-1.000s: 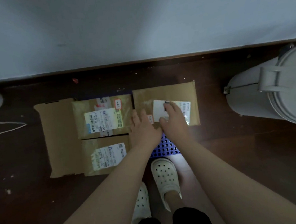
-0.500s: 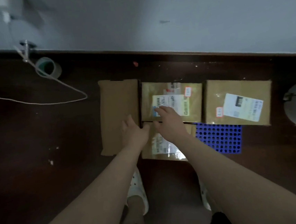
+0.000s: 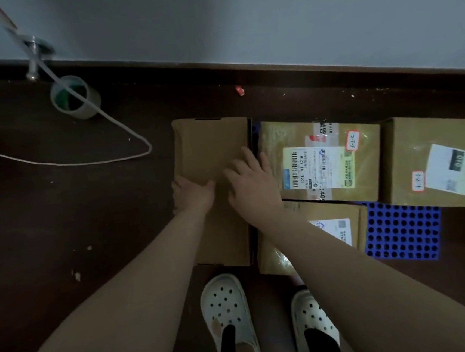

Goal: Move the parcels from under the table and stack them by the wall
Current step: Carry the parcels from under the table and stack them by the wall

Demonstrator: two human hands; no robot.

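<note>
observation: four parcels lie on the dark floor point(image 3: 59, 220), near the wall point(image 3: 239, 19) at 12 o'clock but not touching it. the plain parcel point(image 3: 209, 149) sits at the 9 o'clock end of the group. just beside it at 3 o'clock is the labelled parcel point(image 3: 367, 168), and a third parcel point(image 3: 435, 139) lies further along the same line. a fourth parcel point(image 3: 301, 226) lies at 6 o'clock of the labelled one, beside a blue perforated tray point(image 3: 401, 233).

hands: the left hand point(image 3: 191, 192) holds the plain parcel's 9 o'clock edge, fingers curled over the side, tips hidden. the right hand point(image 3: 252, 182) rests flat on its top near the 3 o'clock edge, fingers straight and slightly spread.

assessment: the step in hand appears to be seating or squaring the plain parcel within the group. all parcels lie in a single layer, so stacking appears unfinished.

next move: likely calls for a two-handed side grip, then a level lift onto a neighbouring parcel, keeping edges aligned and staying clear of the cord point(image 3: 54, 161) and tape roll point(image 3: 74, 97) at 10 o'clock.
</note>
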